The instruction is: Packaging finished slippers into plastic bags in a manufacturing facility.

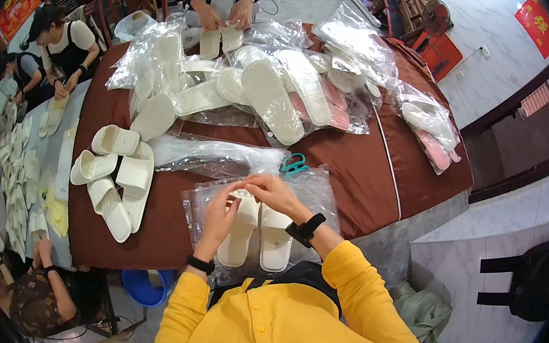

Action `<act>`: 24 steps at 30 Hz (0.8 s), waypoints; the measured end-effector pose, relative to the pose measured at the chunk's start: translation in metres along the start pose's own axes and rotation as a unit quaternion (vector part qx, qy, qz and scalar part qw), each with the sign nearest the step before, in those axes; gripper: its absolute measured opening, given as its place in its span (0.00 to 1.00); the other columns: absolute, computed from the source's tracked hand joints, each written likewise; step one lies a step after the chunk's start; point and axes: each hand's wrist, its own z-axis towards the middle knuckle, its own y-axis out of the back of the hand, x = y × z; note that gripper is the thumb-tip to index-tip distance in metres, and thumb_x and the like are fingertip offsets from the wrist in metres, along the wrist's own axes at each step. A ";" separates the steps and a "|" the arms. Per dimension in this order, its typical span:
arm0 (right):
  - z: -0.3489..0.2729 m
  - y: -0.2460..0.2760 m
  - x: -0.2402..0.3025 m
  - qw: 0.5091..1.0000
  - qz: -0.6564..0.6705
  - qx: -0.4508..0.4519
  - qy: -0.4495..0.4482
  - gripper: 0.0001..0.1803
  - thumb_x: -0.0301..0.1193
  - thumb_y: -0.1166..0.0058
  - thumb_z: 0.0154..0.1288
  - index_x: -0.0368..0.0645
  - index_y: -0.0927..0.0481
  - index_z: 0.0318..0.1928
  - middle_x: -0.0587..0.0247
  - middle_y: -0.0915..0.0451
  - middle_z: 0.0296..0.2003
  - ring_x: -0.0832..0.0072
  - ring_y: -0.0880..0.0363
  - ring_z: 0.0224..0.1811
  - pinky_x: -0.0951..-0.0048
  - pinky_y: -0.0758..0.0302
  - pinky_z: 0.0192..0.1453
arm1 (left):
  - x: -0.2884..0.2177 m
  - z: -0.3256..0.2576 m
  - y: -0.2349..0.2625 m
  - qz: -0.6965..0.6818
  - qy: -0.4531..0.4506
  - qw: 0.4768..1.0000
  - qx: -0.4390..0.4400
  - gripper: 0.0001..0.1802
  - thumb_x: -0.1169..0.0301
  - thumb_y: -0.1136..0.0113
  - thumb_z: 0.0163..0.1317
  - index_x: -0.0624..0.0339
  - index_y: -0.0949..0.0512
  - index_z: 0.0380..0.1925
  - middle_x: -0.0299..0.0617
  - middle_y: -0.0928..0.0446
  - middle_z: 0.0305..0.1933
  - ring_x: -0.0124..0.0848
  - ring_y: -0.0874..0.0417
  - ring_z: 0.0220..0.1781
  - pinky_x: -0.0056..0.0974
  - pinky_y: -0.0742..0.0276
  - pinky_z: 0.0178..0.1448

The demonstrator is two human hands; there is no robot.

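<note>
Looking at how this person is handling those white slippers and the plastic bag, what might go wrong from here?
Both hands, left hand and right hand, pinch at the top of the pair of white slippers lying on a thin clear bag; the film might tear or crumple. The teal scissors lie just beyond the fingers, so a reaching hand may brush them. The loose slippers sit near the table's left edge and might get knocked off.
</note>
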 end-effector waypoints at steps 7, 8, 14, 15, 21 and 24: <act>-0.019 0.008 0.003 0.993 0.104 -0.047 0.035 0.15 0.33 0.43 0.69 0.37 0.21 0.51 0.64 0.20 0.42 0.81 0.23 0.37 0.77 0.25 0.41 | 0.020 0.012 -0.021 -0.173 0.096 0.980 -0.008 0.09 0.75 0.47 0.70 0.65 0.22 0.47 0.38 0.18 0.37 0.23 0.19 0.37 0.30 0.21 0.44; -0.023 0.009 0.004 0.988 0.136 -0.053 0.052 0.18 0.32 0.43 0.68 0.38 0.25 0.56 0.63 0.21 0.46 0.81 0.23 0.40 0.77 0.25 0.45 | 0.022 0.010 -0.019 -0.170 0.102 0.980 -0.013 0.09 0.75 0.47 0.70 0.65 0.21 0.46 0.38 0.18 0.37 0.23 0.19 0.37 0.30 0.22 0.43; -0.041 0.018 -0.006 0.970 0.211 -0.067 0.096 0.14 0.22 0.44 0.67 0.39 0.31 0.51 0.56 0.33 0.63 0.76 0.22 0.53 0.73 0.25 0.58 | 0.006 0.006 -0.021 -0.108 0.085 0.990 -0.029 0.07 0.75 0.43 0.67 0.65 0.18 0.40 0.39 0.16 0.33 0.25 0.17 0.32 0.30 0.22 0.39; -0.043 0.017 -0.006 0.971 0.214 -0.078 0.079 0.10 0.20 0.46 0.68 0.40 0.29 0.48 0.55 0.35 0.66 0.75 0.21 0.54 0.72 0.25 0.60 | 0.002 0.005 -0.021 -0.075 0.070 0.994 -0.027 0.07 0.75 0.43 0.66 0.64 0.17 0.40 0.40 0.16 0.32 0.25 0.17 0.31 0.30 0.22 0.38; -0.049 0.011 -0.009 0.976 0.146 -0.119 0.113 0.06 0.19 0.44 0.67 0.36 0.24 0.44 0.58 0.25 0.57 0.75 0.18 0.48 0.76 0.21 0.52 | -0.009 -0.001 -0.019 -0.007 0.009 1.000 -0.020 0.08 0.73 0.41 0.66 0.64 0.17 0.41 0.42 0.16 0.36 0.27 0.17 0.34 0.31 0.22 0.39; -0.055 0.007 -0.002 0.977 -0.008 -0.154 0.148 0.06 0.20 0.42 0.66 0.35 0.21 0.43 0.61 0.19 0.45 0.78 0.18 0.44 0.77 0.20 0.47 | -0.013 -0.002 -0.018 0.025 -0.011 1.000 -0.014 0.08 0.74 0.40 0.64 0.64 0.17 0.41 0.44 0.17 0.36 0.30 0.17 0.33 0.33 0.22 0.38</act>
